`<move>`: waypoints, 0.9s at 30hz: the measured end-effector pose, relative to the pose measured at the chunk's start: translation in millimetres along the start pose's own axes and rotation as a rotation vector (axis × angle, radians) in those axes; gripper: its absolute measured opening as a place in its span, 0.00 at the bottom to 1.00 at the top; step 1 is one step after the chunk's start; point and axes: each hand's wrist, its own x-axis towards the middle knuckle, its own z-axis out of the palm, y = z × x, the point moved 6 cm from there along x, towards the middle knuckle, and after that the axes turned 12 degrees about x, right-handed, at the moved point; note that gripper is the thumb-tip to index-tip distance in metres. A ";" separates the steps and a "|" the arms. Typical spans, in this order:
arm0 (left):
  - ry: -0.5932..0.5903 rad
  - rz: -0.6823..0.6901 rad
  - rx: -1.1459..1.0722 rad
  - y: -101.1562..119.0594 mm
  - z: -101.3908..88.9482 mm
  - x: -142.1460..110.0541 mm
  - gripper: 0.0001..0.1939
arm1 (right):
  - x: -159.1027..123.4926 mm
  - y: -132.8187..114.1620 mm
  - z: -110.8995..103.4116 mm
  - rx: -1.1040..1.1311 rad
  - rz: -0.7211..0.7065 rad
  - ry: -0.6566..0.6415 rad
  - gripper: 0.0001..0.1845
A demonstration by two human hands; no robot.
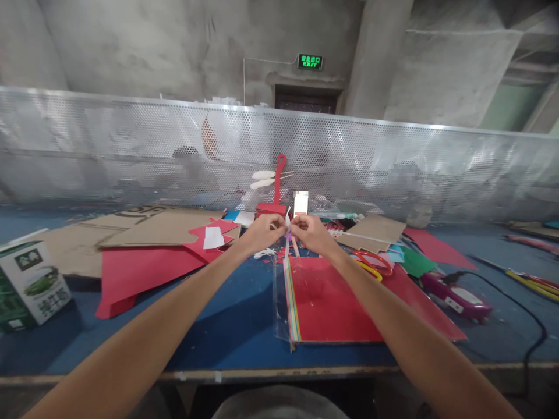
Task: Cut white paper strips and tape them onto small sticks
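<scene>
My left hand (269, 230) and my right hand (311, 233) meet above the middle of the table, fingertips pinched close together. Between them is a thin pale strip (287, 220), one end pointing up and a narrow tail hanging below. Its material is too small to make out. Just behind the hands stands a red paper box with a tall hooked handle (279, 180). Under my right forearm lies a clear sleeve of coloured paper sheets (336, 299), red on top.
Brown cardboard (148, 228) and cut red paper (144, 276) lie left, near a green-and-white carton (35, 282). To the right are red-and-yellow scissors (371, 265), green paper (417, 262) and a purple power strip (456, 297) with a black cord. A perforated metal screen (349, 157) runs behind.
</scene>
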 end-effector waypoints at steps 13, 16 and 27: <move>0.032 0.036 0.058 4.8 -2.9 -1.8 0.09 | 1.3 3.5 2.3 -0.001 0.002 -0.054 0.10; 0.028 0.042 0.048 3.7 -1.8 -1.0 0.07 | 1.4 3.3 2.7 0.005 0.002 -0.061 0.08; -0.024 0.048 0.026 7.1 -2.9 -1.0 0.11 | 0.4 3.3 -1.1 0.029 0.026 -0.014 0.10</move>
